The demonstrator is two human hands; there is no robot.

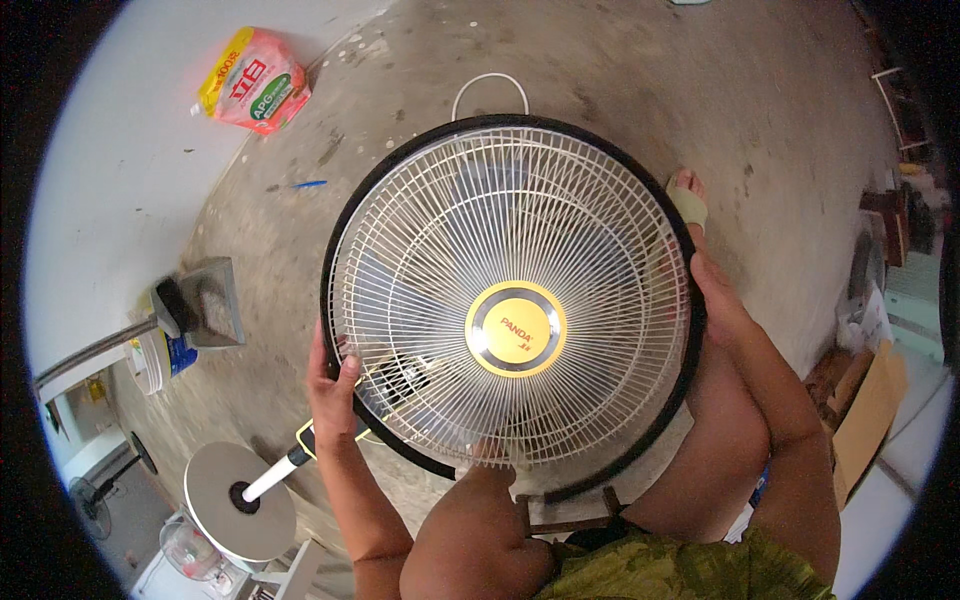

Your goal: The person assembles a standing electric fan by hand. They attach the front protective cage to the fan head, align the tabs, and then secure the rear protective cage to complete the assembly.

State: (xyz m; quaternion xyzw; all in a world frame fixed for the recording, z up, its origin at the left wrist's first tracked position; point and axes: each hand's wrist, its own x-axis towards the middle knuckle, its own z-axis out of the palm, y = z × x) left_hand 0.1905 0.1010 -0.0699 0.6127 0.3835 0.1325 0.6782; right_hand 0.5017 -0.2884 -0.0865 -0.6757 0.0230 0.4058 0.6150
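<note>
A round white wire fan guard point(430, 230) with a yellow centre badge point(517, 328) faces up in front of me, above my legs. Around its edge runs a black rim strip point(345, 195), whose two ends stand apart at the near side; its right end hangs away from the wires. My left hand point(333, 392) grips the lower left edge, thumb on the front and fingers mostly behind. On the right edge, my right hand point(716, 295) is closed round the rim, its fingertips hidden. Bluish blade-like shapes show dimly through the wires.
A fan stand with a white round base point(215, 490) and pole point(275, 475) is at lower left. A red pouch point(262, 90) leans by the white wall. A grey dustpan point(215, 305) and white bucket point(150, 360) stand left; cardboard point(872, 415) is at right.
</note>
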